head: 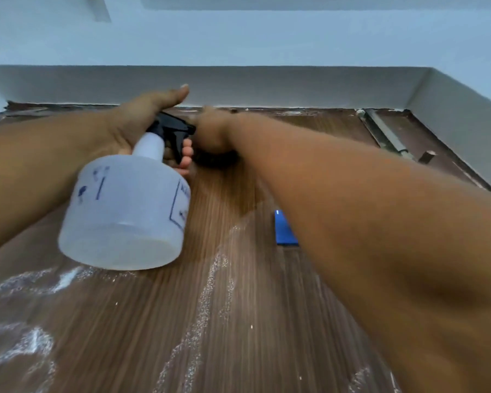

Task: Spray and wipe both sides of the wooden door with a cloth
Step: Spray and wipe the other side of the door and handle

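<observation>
Wooden door [238, 321] fills view, foam streaks [213, 279] low and left; white wall [238, 38] above top edge. Left hand [142, 123] fingers curled on spray bottle [125, 211], contents unclear. Right hand [213, 131] blurred, presses dark cloth [216, 160]; finger state unclear. Blue tag [284, 228] right; hinge [386, 134] far right.
</observation>
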Demonstrator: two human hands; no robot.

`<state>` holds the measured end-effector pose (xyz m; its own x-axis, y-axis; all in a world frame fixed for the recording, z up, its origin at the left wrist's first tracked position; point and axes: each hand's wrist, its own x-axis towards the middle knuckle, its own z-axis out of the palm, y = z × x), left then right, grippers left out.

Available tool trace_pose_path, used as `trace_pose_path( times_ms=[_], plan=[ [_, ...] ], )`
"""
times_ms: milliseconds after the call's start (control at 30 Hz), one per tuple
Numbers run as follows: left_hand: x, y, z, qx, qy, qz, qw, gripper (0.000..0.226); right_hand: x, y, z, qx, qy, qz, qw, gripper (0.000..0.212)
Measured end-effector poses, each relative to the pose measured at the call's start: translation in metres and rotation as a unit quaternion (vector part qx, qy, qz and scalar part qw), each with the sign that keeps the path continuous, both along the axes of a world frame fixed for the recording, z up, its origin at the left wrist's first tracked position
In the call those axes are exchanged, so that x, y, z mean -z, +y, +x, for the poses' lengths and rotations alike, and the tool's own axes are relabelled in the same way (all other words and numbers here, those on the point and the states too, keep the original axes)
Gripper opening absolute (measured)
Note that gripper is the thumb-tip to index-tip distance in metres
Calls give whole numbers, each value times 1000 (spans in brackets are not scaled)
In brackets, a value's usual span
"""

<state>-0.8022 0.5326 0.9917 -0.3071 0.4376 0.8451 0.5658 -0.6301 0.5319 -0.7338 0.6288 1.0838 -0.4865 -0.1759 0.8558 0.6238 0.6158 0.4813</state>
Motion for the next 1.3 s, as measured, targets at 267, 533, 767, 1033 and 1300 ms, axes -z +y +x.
trace_pose_path(
  times_ms=[267,533,767,1033,1300],
  plan=[
    [3,-17,0,-24,17,-3,1000,61,-20,41,46,31,83,6,996,49],
    [9,-22,8,44,57,-7,997,61,-4,101,143,150,273,-95,946,50],
    [8,-1,28,73,64,-21,995,58,52,37,46,118,102,19,988,47],
    [19,-2,34,125,63,-41,989,58,60,77,116,40,178,-107,977,46],
    [25,-8,8,120,53,-47,990,65,80,53,94,51,216,-149,964,51]
  ],
)
